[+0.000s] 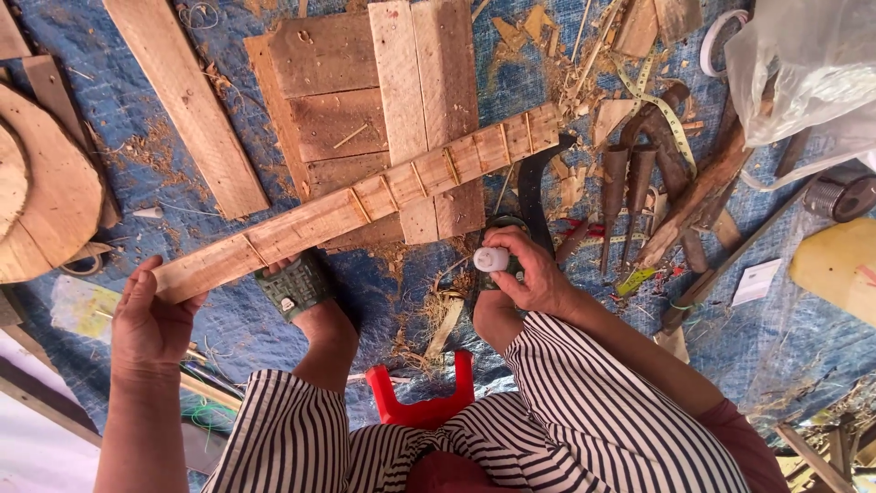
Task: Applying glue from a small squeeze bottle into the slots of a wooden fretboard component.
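I am gripping the near end of the long wooden strip (pixel 356 208) with my left hand (pixel 146 321), fingers wrapped around it as it is lying diagonally across the plank board (pixel 365 119), while my right hand (pixel 529 272) is closing its fingers around a small white bottle (pixel 491 259).

- Blue tarpaulin (pixel 137 128) – speckled with tan sawdust
- Pale brown wooden strip (pixel 356 205)
- Navy-and-white striped shorts (pixel 584 411)
- Red plastic stool (pixel 424 393)
- Green sandal (pixel 294 285)
- White small bottle (pixel 491 259)
- Yellow measuring tape (pixel 662 105)
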